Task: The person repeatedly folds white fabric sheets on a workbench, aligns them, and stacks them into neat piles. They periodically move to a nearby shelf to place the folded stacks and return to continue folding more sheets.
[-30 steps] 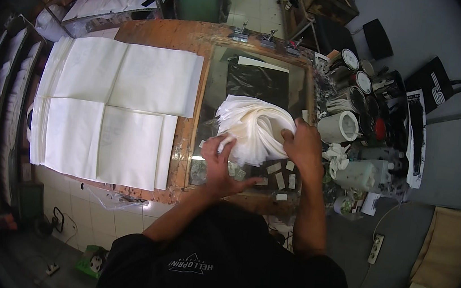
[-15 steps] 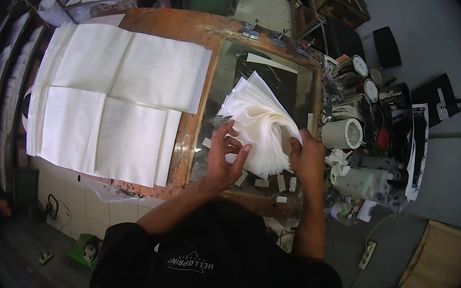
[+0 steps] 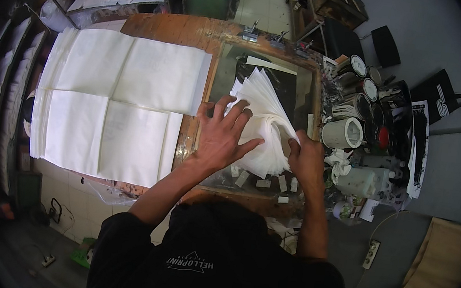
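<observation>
Many white sheets (image 3: 266, 126) lie between the spread left fingers (image 3: 240, 121) and the right fingers (image 3: 302, 139) gripping their edge.

- Bare desk (image 3: 181, 29) leaves passage beyond the white sheet stacks (image 3: 162, 73).
- Metal clamps (image 3: 250, 32) line its far edge.
- Cans (image 3: 335, 135) stand right of the right hand (image 3: 306, 159).

Fanned sheets (image 3: 271, 134) between the hands (image 3: 221, 137) were white, going kinda creamy in the curl. Stacks (image 3: 162, 71) left of the hands were white too, table (image 3: 170, 28) orangey brown with dark blotches, and the sheet (image 3: 287, 87) beyond them was black.
</observation>
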Demonstrator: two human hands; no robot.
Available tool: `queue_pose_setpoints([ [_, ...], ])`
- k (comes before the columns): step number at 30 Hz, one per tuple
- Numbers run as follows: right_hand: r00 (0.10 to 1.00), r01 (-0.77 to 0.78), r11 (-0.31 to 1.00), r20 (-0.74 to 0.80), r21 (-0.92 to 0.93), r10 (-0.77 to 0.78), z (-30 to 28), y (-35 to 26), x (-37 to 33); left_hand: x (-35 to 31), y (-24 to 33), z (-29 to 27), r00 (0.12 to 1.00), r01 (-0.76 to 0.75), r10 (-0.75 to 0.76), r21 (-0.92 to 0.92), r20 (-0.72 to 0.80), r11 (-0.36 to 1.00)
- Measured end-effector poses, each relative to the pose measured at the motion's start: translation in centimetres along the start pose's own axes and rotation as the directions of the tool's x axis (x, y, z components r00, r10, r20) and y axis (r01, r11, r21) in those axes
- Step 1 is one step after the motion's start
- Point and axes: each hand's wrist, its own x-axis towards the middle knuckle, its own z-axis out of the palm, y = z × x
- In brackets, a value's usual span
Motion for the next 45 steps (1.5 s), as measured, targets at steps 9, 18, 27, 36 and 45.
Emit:
queue_pose_setpoints([
  [9, 0.963, 0.241, 0.948, 0.173, -0.209, -0.207, -5.3, -3.4, 3.1, -6.7, -2.4, 3.2, 0.765, 0.496, -0.644, -0.643, 0.006, 0.583],
  [18, 0.729, 0.652, 0.680, 0.524, -0.336, -0.440, -16.1, -12.3, 8.1, -7.2, -4.0, 11.4, 0.715, 0.183, -0.531, -0.855, 0.454, -0.485],
  [27, 0.632, 0.349, 0.937, 0.733, 0.024, -0.254, -21.3, -9.9, 10.5, -6.7, -2.8, 6.5, 0.965, 0.225, 0.005, -0.815, 0.263, -0.534],
  [36, 0.527, -0.073, 0.951, 0.822, 0.299, -0.218, -18.7, -2.2, 10.5, -12.2, -3.3, 14.9, 0.615, 0.701, 0.277, -0.351, 0.738, -0.620],
  [45, 0.667, -0.007, 0.987, 0.736, 0.160, -0.115, -20.8, -5.0, 9.7, -11.2, 1.5, 16.6, 0.678, 0.631, 0.449, -0.148, 0.582, -0.761],
])
